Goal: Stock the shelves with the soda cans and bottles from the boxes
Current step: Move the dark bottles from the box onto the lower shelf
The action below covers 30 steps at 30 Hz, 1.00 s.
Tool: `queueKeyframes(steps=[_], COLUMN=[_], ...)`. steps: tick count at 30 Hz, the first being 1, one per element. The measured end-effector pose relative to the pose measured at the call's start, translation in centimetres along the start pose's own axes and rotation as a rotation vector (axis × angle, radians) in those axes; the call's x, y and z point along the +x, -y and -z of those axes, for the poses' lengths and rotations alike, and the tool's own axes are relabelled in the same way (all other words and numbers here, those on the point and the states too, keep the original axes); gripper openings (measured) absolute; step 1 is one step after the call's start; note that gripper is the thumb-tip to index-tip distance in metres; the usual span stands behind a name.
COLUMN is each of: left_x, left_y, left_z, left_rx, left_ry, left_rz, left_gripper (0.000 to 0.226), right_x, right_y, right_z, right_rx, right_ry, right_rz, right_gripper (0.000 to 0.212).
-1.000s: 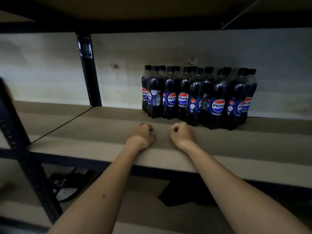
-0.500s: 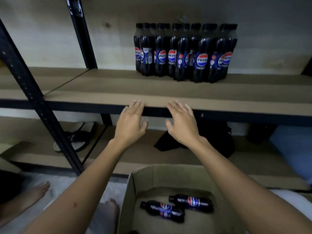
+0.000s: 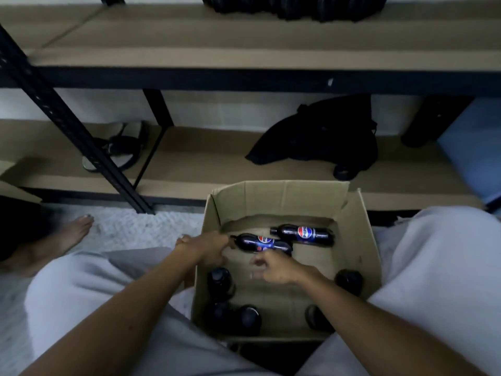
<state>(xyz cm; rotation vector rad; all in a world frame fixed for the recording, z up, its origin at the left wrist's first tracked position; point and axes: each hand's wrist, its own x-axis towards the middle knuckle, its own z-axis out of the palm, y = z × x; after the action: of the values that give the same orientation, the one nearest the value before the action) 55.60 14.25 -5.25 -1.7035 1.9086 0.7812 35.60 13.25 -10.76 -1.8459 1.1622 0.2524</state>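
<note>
Both forearms lowered, left grip [image 3: 210, 246] and right grip [image 3: 273, 267] curled.

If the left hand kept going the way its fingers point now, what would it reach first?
The left hand points right, into the cardboard box. First in line is the cap end of the nearer lying bottle. Its fingertips look at or just short of the cap; motion blur leaves contact unclear.

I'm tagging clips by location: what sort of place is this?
Probably a home storeroom, not a shop: a bare metal shelf rack holds sandals and a black bag, and a cardboard box of soda bottles sits on the floor.
</note>
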Motion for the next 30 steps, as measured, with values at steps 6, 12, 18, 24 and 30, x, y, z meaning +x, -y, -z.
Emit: queueKeyframes(steps=[6,12,18,24,30], left_x=[3.6,2.4,3.8,5.1,6.1], left_y=[1.7,-0.2,-0.1,-0.8,-0.3], left_z=[-4.5,-4.5,-5.3,-6.4,-8.5], left_rx=[0.171,0.046,-0.157,-0.632,-0.923], left_ry=[0.236,-0.027,-0.206,-0.356,-0.519], left_rz=[0.102,0.044,0.12,0.307,0.326], left_gripper=[0.076,0.033,0.03,0.031,0.025], right_x=[-0.6,0.6,1.9,2.2,2.1], right_y=[-1.4,-2.3,-2.8,-3.5,-4.1], right_z=[-6.8,-6.9,-6.5,-7.3,-6.3], right_rx=[-0.012,0.213,0.396,0.552,0.792], right_ry=[0.313,0.187,0.047,-0.118,-0.334], right_rz=[0.052,0.03,-0.001,-0.009,-0.084], right_gripper=[0.058,0.045,0.029,0.012,0.015])
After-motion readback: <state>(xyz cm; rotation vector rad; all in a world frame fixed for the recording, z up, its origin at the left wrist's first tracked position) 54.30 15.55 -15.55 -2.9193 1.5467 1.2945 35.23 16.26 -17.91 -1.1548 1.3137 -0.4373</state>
